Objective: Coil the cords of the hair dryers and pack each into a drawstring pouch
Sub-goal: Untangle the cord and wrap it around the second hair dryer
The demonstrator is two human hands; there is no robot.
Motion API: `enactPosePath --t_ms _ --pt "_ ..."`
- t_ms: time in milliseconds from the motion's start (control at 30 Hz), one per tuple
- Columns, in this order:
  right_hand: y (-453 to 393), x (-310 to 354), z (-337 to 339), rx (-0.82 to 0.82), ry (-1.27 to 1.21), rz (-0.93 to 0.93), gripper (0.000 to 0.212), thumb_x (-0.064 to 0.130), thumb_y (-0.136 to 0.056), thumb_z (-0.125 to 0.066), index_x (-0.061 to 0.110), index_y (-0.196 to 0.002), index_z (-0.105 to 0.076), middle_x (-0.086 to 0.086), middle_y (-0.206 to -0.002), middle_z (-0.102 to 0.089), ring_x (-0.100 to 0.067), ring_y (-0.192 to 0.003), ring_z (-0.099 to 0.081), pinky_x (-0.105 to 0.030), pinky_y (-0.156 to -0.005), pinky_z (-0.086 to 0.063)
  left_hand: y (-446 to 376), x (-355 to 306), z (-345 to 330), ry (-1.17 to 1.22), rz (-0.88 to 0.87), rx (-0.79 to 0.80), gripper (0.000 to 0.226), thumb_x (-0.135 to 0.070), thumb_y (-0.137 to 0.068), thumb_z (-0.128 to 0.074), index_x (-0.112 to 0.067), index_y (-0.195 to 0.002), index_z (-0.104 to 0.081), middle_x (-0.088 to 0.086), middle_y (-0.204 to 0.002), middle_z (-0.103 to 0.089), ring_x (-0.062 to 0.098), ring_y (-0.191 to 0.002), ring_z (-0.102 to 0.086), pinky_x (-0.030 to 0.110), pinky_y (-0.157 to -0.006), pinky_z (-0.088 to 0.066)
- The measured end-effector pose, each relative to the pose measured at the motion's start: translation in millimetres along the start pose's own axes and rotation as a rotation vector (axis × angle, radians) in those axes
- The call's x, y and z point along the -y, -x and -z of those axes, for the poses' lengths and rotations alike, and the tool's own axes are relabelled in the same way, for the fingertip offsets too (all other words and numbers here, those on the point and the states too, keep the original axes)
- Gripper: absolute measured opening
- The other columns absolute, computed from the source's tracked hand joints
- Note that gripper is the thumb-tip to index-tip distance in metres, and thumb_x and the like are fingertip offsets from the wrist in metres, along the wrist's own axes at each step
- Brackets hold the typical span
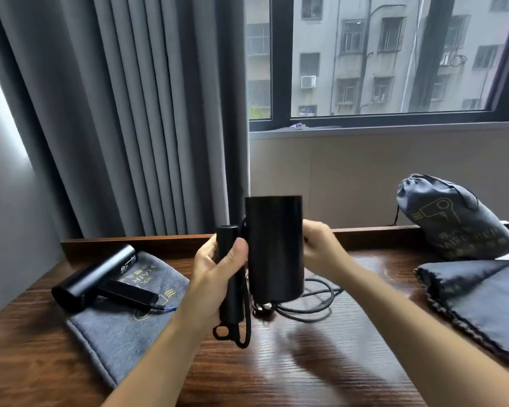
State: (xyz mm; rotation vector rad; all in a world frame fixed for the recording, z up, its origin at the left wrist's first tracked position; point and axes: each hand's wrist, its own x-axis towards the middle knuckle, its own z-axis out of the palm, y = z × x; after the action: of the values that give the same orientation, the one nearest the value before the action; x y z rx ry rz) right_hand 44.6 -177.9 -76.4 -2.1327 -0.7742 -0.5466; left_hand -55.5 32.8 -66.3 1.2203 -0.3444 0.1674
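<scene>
Two black hair dryers are out: I hold one black cylindrical hair dryer (273, 248) upright above the dark wooden counter (321, 362). My left hand (218, 268) is curled round its folded handle, thumb pressed on the front. My right hand (321, 245) sits against the barrel's far side, fingers hidden, so its grip is probably a hold. Its black cord (312, 301) trails onto the counter. The second black hair dryer (100, 277) lies on a flat grey drawstring pouch (124, 324) at left. At right, a filled grey pouch (453, 218) stands behind a flat dark pouch (482, 301)
</scene>
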Motion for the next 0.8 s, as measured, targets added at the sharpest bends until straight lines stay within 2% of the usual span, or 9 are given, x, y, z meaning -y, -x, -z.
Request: enactPosePath --t_ms 133,233,300,467,533,567,633,700,800 --pt "26.2 20.4 -29.8 0.153 0.306 0.133 0.026 0.013 -0.09 -0.047 0.031 -0.108 -0.039 -0.013 -0.085 -0.066 -0.043 -0.074 -0.061 -0.045 -0.056 -0.048 -6.5 -5.7 3.2 0.133 0.002 -0.17 0.055 -0.046 -0.086 -0.073 -0.006 -0.123 -0.066 0.018 -0.112 -0.076 0.031 -0.091 -0.075 0.043 -0.071 -0.063" --pt "41.1 36.1 -44.5 0.238 0.378 0.192 0.028 0.031 -0.107 -0.038 0.03 -0.134 -0.031 -0.01 -0.102 -0.061 -0.039 -0.087 -0.061 -0.045 -0.065 -0.047 -12.3 -10.1 9.7 0.2 -0.024 -0.273 0.038 -0.044 -0.084 -0.066 -0.016 -0.11 -0.071 0.007 -0.105 -0.078 0.022 -0.093 -0.076 0.037 -0.066 -0.064" --pt "48.1 42.5 -49.8 0.306 0.453 0.16 0.042 0.038 -0.108 -0.033 0.023 -0.148 -0.031 -0.007 -0.109 -0.058 -0.035 -0.093 -0.06 -0.045 -0.071 -0.049 -15.9 -13.0 16.4 0.181 -0.073 -0.333 0.04 -0.043 -0.087 -0.068 -0.016 -0.115 -0.07 0.009 -0.114 -0.077 0.027 -0.106 -0.074 0.043 -0.082 -0.061" --pt "66.0 67.3 -44.3 0.494 0.546 0.177 0.077 0.006 -0.095 -0.047 0.008 -0.162 -0.01 -0.01 -0.12 -0.051 -0.028 -0.103 -0.048 -0.039 -0.082 -0.046 -24.9 -7.5 32.5 0.06 -0.165 -0.411 0.038 -0.038 -0.088 -0.073 -0.009 -0.113 -0.07 0.013 -0.113 -0.076 0.036 -0.113 -0.071 0.057 -0.1 -0.055" --pt "70.7 73.8 -40.3 0.515 0.575 0.237 0.078 0.001 -0.093 -0.048 0.009 -0.162 -0.013 -0.01 -0.115 -0.053 -0.028 -0.093 -0.049 -0.042 -0.077 -0.047 -25.9 -3.6 32.9 0.008 -0.166 -0.427 0.039 -0.038 -0.088 -0.074 -0.007 -0.111 -0.071 0.017 -0.114 -0.076 0.037 -0.113 -0.07 0.061 -0.104 -0.052" --pt "72.8 77.1 -39.0 0.498 0.586 0.301 0.072 -0.001 -0.091 -0.052 0.008 -0.157 -0.026 -0.009 -0.106 -0.056 -0.027 -0.082 -0.048 -0.039 -0.067 -0.044 -26.5 -1.2 33.4 -0.034 -0.175 -0.428 0.039 -0.038 -0.088 -0.075 -0.006 -0.111 -0.071 0.017 -0.114 -0.076 0.036 -0.114 -0.07 0.061 -0.105 -0.051" --pt "77.2 80.5 -35.2 0.499 0.64 0.376 0.043 0.003 -0.082 -0.068 0.015 -0.123 -0.057 0.001 -0.077 -0.054 -0.02 -0.058 -0.036 -0.03 -0.049 -0.027 -26.2 1.3 32.1 -0.109 -0.183 -0.43 0.039 -0.038 -0.088 -0.075 -0.007 -0.111 -0.072 0.012 -0.112 -0.077 0.03 -0.113 -0.071 0.057 -0.106 -0.052" --pt "81.2 78.6 -31.3 0.496 0.656 0.38 0.025 0.012 -0.083 -0.072 0.021 -0.098 -0.055 0.005 -0.065 -0.046 -0.018 -0.049 -0.031 -0.028 -0.043 -0.018 -25.1 2.2 29.5 -0.16 -0.184 -0.42 0.036 -0.037 -0.091 -0.073 -0.008 -0.112 -0.073 0.008 -0.112 -0.078 0.024 -0.112 -0.072 0.052 -0.106 -0.053" --pt "85.5 80.2 -25.2 0.533 0.594 0.349 0.014 0.017 -0.096 -0.056 0.021 -0.104 -0.046 0.001 -0.073 -0.048 -0.022 -0.058 -0.04 -0.039 -0.049 -0.04 -24.2 3.8 30.0 -0.206 -0.201 -0.406 0.029 -0.032 -0.097 -0.07 -0.009 -0.114 -0.073 0.005 -0.112 -0.078 0.02 -0.112 -0.072 0.045 -0.104 -0.055"
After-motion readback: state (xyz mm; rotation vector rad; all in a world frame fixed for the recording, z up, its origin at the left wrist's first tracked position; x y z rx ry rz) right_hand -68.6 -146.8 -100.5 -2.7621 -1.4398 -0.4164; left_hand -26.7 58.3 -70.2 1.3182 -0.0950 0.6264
